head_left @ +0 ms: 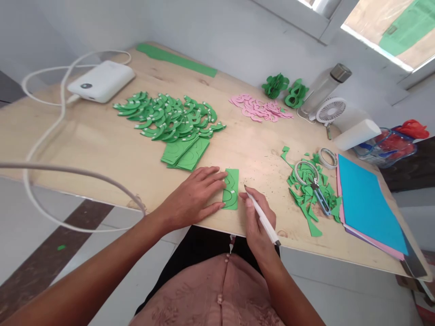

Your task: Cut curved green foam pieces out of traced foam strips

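My left hand lies flat, fingers stretched out, pressing down the left side of a small green foam rectangle near the table's front edge. The rectangle carries drawn curved outlines and small white bits. My right hand is closed round a white pen-like tool, its tip close to the rectangle's right edge. A stack of green rectangles lies just behind the left hand, and a heap of cut green curved pieces beyond that.
Pink cut pieces, two green paper flowers, a bottle, a small fan. At right: green scraps with scissors, tape roll, blue and pink sheets. A power bank with white cable at back left.
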`<state>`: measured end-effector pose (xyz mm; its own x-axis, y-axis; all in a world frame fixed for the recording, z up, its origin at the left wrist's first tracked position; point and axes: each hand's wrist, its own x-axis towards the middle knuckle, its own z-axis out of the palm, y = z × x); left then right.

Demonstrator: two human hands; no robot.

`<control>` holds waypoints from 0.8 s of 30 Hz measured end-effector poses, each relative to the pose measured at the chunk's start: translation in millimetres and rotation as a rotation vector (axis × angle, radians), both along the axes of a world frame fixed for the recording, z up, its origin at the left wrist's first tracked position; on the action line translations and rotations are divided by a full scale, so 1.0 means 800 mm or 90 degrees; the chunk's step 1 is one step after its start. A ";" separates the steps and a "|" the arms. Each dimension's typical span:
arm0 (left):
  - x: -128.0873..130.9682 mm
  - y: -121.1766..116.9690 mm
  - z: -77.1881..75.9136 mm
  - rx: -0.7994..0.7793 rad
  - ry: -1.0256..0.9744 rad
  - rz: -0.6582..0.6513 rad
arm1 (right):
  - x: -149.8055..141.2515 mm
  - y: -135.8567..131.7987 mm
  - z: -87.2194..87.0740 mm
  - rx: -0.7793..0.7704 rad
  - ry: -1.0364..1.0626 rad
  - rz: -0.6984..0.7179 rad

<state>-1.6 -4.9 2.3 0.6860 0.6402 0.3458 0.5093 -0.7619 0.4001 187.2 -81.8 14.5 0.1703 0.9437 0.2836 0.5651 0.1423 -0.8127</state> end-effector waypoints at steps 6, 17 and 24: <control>0.003 -0.005 0.005 0.020 -0.036 0.029 | -0.002 0.002 -0.003 0.076 -0.083 -0.004; 0.007 -0.008 0.005 0.073 -0.024 0.130 | 0.000 0.006 -0.014 0.091 -0.258 0.031; 0.009 -0.012 0.008 0.104 -0.017 0.117 | -0.002 0.006 -0.014 0.087 -0.287 0.031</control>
<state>5.6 -14.7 8.8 0.5526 0.6873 0.4715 0.6358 -0.7134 0.2946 185.8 -77.2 3.3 -0.0424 0.8966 0.4408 0.8473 0.2661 -0.4596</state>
